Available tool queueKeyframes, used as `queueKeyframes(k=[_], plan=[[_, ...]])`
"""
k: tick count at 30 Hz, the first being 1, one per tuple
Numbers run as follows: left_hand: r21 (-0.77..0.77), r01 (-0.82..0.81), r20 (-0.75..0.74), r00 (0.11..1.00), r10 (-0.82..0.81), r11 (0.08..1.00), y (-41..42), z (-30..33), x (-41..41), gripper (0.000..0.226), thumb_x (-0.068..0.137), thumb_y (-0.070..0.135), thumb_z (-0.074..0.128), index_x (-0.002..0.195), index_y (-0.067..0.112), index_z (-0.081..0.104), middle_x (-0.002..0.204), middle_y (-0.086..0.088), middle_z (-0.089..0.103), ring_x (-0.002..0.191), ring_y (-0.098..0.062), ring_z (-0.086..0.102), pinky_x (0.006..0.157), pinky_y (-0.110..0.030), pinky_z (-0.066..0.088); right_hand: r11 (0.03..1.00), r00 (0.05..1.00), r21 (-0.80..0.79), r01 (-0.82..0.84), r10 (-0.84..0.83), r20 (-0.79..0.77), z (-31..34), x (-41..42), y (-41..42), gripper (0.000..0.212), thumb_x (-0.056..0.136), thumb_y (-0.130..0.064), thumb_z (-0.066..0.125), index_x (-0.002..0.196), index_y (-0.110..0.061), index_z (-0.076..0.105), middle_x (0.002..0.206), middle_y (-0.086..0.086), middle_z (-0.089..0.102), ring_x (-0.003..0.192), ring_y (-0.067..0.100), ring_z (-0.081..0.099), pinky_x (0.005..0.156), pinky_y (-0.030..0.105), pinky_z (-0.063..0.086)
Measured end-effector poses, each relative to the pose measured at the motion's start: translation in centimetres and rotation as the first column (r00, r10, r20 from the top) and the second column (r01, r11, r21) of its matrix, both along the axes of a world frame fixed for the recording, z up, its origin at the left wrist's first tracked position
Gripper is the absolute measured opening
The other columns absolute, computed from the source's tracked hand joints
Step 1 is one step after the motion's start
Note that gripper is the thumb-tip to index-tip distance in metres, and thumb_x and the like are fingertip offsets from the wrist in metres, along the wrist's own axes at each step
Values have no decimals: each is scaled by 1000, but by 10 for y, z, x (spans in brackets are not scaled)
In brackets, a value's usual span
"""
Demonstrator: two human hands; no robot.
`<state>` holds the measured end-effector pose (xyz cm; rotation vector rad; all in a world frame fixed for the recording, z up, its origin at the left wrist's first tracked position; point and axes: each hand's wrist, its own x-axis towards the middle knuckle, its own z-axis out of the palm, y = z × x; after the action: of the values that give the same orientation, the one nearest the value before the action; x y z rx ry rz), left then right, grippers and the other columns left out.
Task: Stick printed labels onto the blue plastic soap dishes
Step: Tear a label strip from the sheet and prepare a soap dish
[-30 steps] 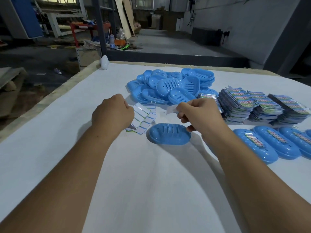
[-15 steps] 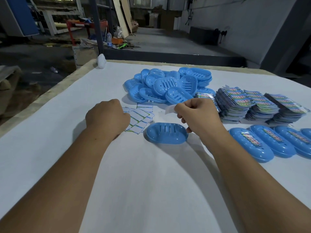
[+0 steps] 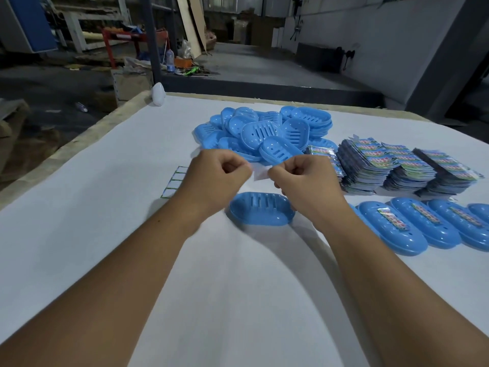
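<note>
Head view is showing a white, matte cloth-covered table [image 3: 105,247] with both bare forearms reaching forward across it. The left hand [image 3: 217,173] and the right hand [image 3: 301,176] are meeting above the table, fingers curled, and together they are pinching a small pale paper label [image 3: 260,173] stretched between their fingertips; both hands are gripping it. Just below and between the hands, a single smooth oval blue plastic soap dish [image 3: 262,209] with slotted ribs is lying on the cloth, and whether the right hand is touching its far end cannot be told. Beyond the hands, a loose heap of glossy blue slotted soap dishes [image 3: 264,131] is piling up, too tangled to count. Left of the left hand, a white strip of green-edged blank stickers [image 3: 174,181] is lying flat, four cells showing. To the right of the right hand, three thick stacks of colourful printed label sheets [image 3: 407,168] are sitting side by side, and nearer than those, a row of rounded blue dishes already carrying printed labels [image 3: 423,223] is running off the edge, at least four showing. Both wrists are bending slightly inward.
</note>
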<state>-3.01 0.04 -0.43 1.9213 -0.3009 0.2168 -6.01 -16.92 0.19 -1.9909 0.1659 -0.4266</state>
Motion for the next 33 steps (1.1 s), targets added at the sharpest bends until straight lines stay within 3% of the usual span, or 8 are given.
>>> queueKeyframes(k=[3, 8, 15, 17, 21, 27, 33], plan=[[-6, 79, -25, 997, -79, 997, -9, -1, -4, 15, 88, 30, 71, 78, 21, 77, 74, 6, 74, 74, -10, 69, 74, -29, 55, 999, 999, -12, -37, 37, 6, 1, -1, 2, 20, 69, -37, 68, 68, -17, 71, 69, 11, 71, 50, 12, 49, 50, 29, 42], [-34, 100, -58, 993, -102, 994, -9, 4, -4, 20, 93, 25, 66, 78, 20, 78, 72, 11, 74, 63, 7, 60, 60, -9, 43, 996, 996, 7, -90, 90, 23, 2, 0, 2, 21, 78, -32, 73, 68, -13, 71, 76, 19, 69, 56, 15, 50, 49, 32, 43], [-85, 26, -120, 992, -36, 996, -3, 10, 1, 21, 91, 33, 70, 80, 18, 79, 68, 10, 72, 58, 2, 55, 60, -15, 47, 973, 972, -2, -232, 232, 41, 4, -1, 4, 18, 91, -30, 76, 76, -21, 78, 77, 17, 71, 59, 16, 51, 45, 28, 40], [-74, -16, -117, 993, 8, 997, -2, 10, 3, 21, 89, 32, 72, 78, 16, 78, 66, 11, 71, 54, 3, 54, 52, -12, 44, 985, 985, -24, -169, 170, 40, 3, 2, 0, 19, 91, -28, 73, 76, -19, 78, 73, 11, 72, 57, 15, 55, 43, 30, 46], [-48, -64, -126, 990, 58, 997, -1, 9, 6, 22, 89, 29, 70, 71, 17, 76, 65, 11, 71, 51, 4, 52, 41, -10, 39, 997, 999, -79, 9, -7, 33, 4, 7, -12, 23, 87, -35, 76, 68, -20, 77, 68, 11, 71, 51, 16, 59, 56, 46, 59], [-29, -48, -126, 991, 44, 998, -2, 9, 6, 23, 90, 31, 69, 72, 19, 76, 66, 12, 71, 55, 5, 54, 46, -11, 43, 999, 999, -33, -40, 40, -6, 5, 7, -14, 28, 86, -34, 77, 65, -15, 76, 69, 10, 72, 50, 10, 54, 41, 23, 47], [-22, -49, -169, 985, 45, 999, -3, 8, 4, 26, 86, 34, 71, 70, 14, 76, 73, 0, 73, 60, -7, 53, 55, -22, 43, 1000, 998, -5, -28, 28, -55, 7, 5, -15, 20, 78, -29, 69, 67, -13, 72, 60, 4, 68, 51, 11, 49, 45, 25, 42]])
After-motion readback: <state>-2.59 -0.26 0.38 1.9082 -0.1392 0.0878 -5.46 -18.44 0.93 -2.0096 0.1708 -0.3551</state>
